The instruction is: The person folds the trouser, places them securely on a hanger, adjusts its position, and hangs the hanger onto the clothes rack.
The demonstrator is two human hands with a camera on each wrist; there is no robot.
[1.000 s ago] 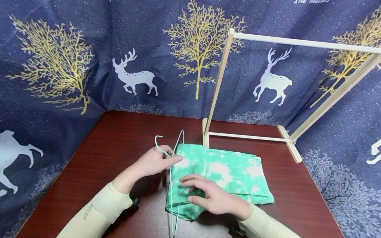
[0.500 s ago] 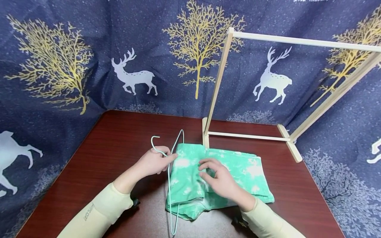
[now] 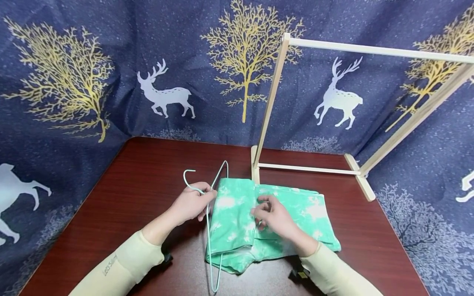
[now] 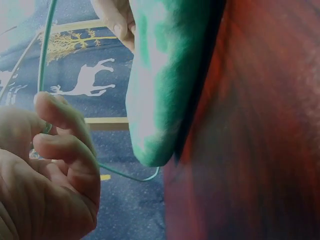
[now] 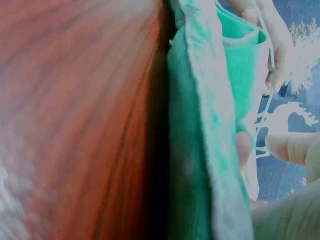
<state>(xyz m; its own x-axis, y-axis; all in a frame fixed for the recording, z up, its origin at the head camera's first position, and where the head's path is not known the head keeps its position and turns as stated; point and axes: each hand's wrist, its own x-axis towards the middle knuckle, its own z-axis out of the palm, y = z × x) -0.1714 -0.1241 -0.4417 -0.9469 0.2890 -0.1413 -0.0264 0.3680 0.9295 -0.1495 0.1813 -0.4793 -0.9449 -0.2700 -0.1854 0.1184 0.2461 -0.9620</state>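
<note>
A mint-green wire hanger (image 3: 209, 242) stands tilted at the left end of a folded green-and-white tie-dyed garment (image 3: 233, 222). Part of the garment is doubled back through the hanger, making a flap on top of its longer right part. My left hand (image 3: 191, 204) grips the hanger just below its hook, fingers curled round the wire. Over the flap's right edge hovers my right hand (image 3: 277, 220), fingers loosely bent. In the right wrist view a fingertip touches the cloth fold (image 5: 243, 110), while the thumb (image 5: 287, 146) stays apart from it.
Behind the garment stands a pale wooden rack (image 3: 272, 98) with a top bar and a low crossbar, its left foot close to the cloth. A dark red table (image 3: 159, 164) carries everything. A blue curtain (image 3: 218, 94) with deer and trees hangs behind.
My right hand has moved right, from over the flap's lower part to its right edge. My left hand has shifted slightly left, tipping the hanger's hook left with it.
</note>
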